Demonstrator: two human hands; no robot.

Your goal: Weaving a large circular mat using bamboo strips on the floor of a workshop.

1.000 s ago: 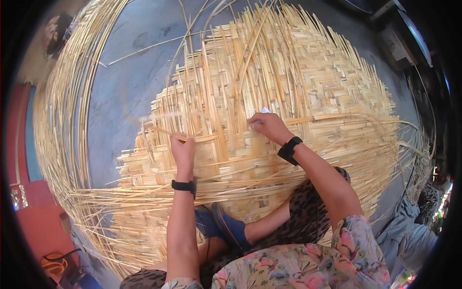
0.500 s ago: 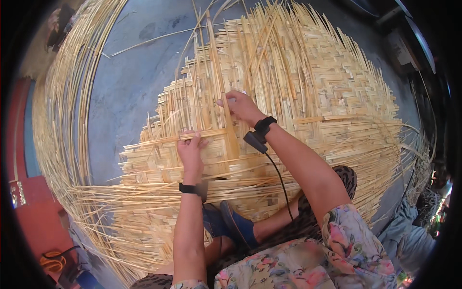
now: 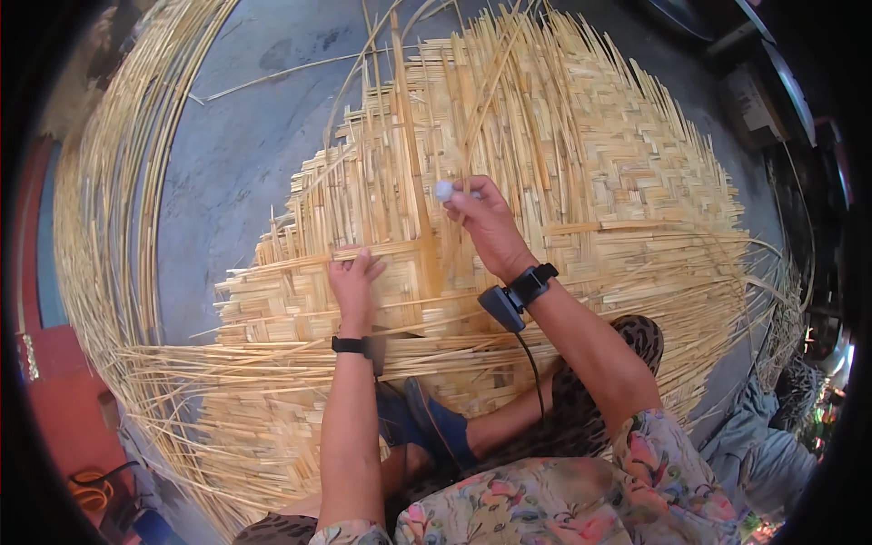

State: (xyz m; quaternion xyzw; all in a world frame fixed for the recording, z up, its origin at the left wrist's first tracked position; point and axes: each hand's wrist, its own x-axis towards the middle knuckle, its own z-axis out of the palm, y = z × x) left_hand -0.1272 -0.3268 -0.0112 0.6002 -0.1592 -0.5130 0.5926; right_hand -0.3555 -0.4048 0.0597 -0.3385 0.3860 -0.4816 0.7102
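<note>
A large mat of woven straw-coloured reed strips [image 3: 636,186] spreads in front of me, with loose strips sticking up from the unfinished weave. My left hand [image 3: 352,282] is closed, its thumb and fingers pinching a crosswise reed strip [image 3: 300,263]. Farther right, the fingers of my right hand [image 3: 486,218] are bent together around a lengthwise reed strip [image 3: 468,150]. A small whitish piece [image 3: 443,191] shows at its fingertips; whether it is a finger wrapping or a separate thing I cannot tell. Between the hands stands a wide upright strip [image 3: 409,136].
Long loose reeds [image 3: 118,182] lie in a bundle on the grey floor [image 3: 245,118] at left. A red surface [image 3: 68,391] with an orange coil [image 3: 91,490] is at lower left. My blue shoe [image 3: 436,422] rests at the mat's near part. Grey cloth [image 3: 763,454] lies at right.
My right hand has moved right, off the wide upright strip to another lengthwise strip. The whitish piece now shows more clearly. My left hand stays at the crosswise strip.
</note>
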